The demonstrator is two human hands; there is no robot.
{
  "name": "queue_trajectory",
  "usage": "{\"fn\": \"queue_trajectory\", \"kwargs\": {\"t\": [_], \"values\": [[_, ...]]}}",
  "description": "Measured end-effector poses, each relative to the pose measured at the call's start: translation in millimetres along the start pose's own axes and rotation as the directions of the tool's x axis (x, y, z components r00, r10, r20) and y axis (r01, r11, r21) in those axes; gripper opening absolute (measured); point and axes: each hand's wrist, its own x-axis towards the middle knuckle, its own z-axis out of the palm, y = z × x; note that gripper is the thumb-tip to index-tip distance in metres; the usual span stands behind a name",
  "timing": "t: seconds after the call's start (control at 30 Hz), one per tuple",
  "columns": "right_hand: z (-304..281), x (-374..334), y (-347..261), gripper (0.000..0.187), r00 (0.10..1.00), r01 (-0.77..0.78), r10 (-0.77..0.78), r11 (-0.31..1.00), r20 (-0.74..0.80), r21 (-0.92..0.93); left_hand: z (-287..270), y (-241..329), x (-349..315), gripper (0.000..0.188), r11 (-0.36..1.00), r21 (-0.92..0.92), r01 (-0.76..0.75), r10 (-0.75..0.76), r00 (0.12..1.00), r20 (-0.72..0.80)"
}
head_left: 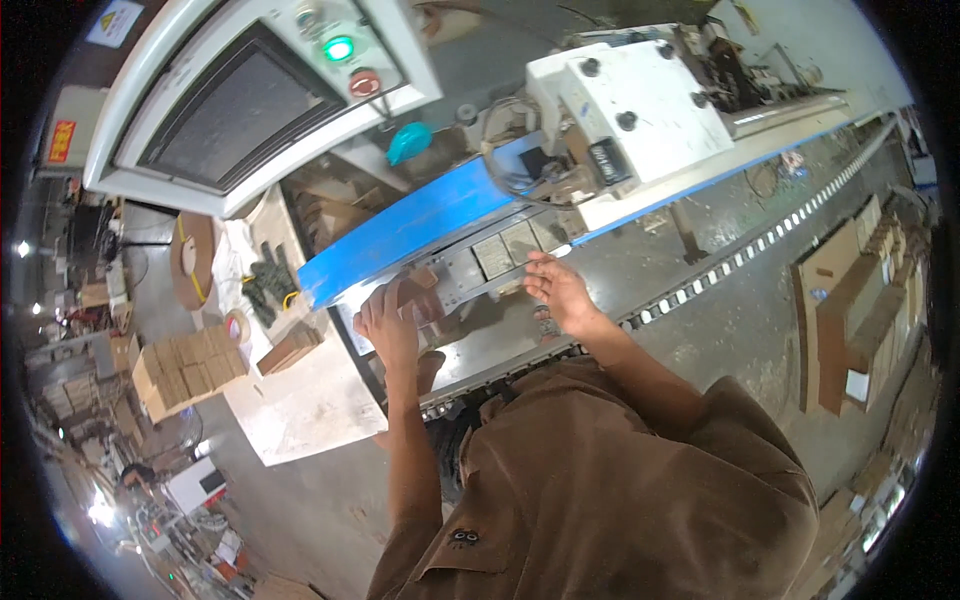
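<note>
Looks partway thru imo: three flat grey rectangular pieces (491, 257) sit in a row in the grey metal track (460, 277), leading up to the white boxy machine housing (665, 100). Can't tell how many are left. R hand (560, 292) is loosely open just beside the track, nothing visible in it. L hand (388, 322) has bent fingers by the track's left end; can't tell if it's got hold of anything. Long blue guard (405, 238) runs behind the track, prob blocks reach from the far side. Also dark work gloves (268, 285) + brown cardboard stack (190, 370) off left.
</note>
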Motion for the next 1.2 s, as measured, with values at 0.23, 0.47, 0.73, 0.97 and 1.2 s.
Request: {"fn": "queue_trajectory", "kwargs": {"t": [0.23,0.47,0.73,0.97,1.2], "values": [[-24.3,8.4,13.9,0.032,0.994,-0.084,0.085,0.996,-0.067,0.021,63.3,81.5,5.2,0.046,0.973,-0.144,-0.181,0.181,0.983,-0.015],[2.8,28.6,13.1,0.043,0.992,-0.123,0.122,0.992,0.025,0.024,106.5,112.8,33.3,0.032,0.972,-0.132,-0.195,0.180,0.976,-0.120],[24.8,60.3,26.7,0.045,0.986,-0.114,0.102,0.990,0.130,0.088,109.6,90.5,26.3,0.035,0.946,-0.063,-0.318,0.314,0.947,-0.072],[28.9,56.8,29.5,0.043,0.981,-0.129,0.089,0.962,0.170,0.242,120.2,75.2,27.0,0.039,0.946,-0.085,-0.314,0.315,0.949,-0.003],[24.7,53.9,21.3,0.051,0.989,-0.113,0.080,0.955,0.127,0.276,120.7,88.1,32.9,0.042,0.935,-0.145,-0.324,0.330,0.944,0.021]]}}
